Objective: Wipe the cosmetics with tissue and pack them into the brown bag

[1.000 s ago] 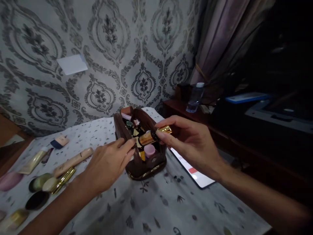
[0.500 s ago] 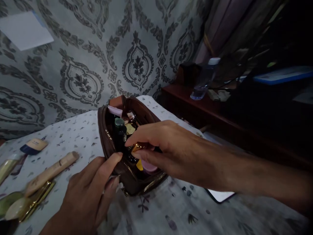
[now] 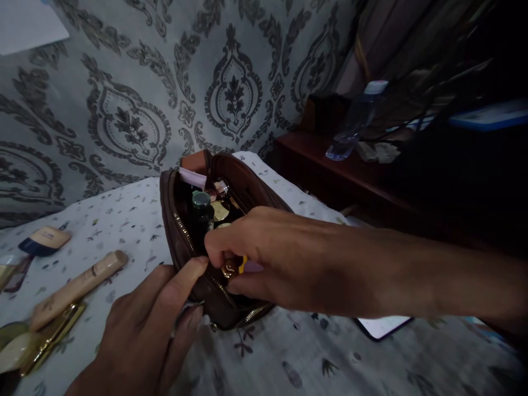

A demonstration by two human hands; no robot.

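A brown zippered cosmetic bag (image 3: 225, 312) lies open on the printed bedsheet. My left hand (image 3: 144, 324) grips its near left rim, the index fingertip on the zipper edge; a scrap of something white shows between its fingers. Inside the bag is my right hand (image 3: 276, 253), with thumb and fingers closed around a small gold cosmetic piece (image 3: 231, 269), partly hidden. Beyond those fingers stand a dark bottle with a green cap (image 3: 201, 200) and a round yellowish item (image 3: 220, 210). A pale pink packet (image 3: 192, 178) pokes out at the back.
On the sheet at left lie a beige tube (image 3: 82, 283), a gold slim case (image 3: 53, 338) and a beige-and-navy container (image 3: 45, 240). A phone with a lit screen (image 3: 383, 326) lies under my right forearm. A water bottle (image 3: 357, 121) stands on the dark red wooden ledge (image 3: 305, 146).
My right hand has turned and moved slightly lower and nearer in the bag, its fingers more curled around the gold piece. My left hand stays at the rim. The view has shifted slightly.
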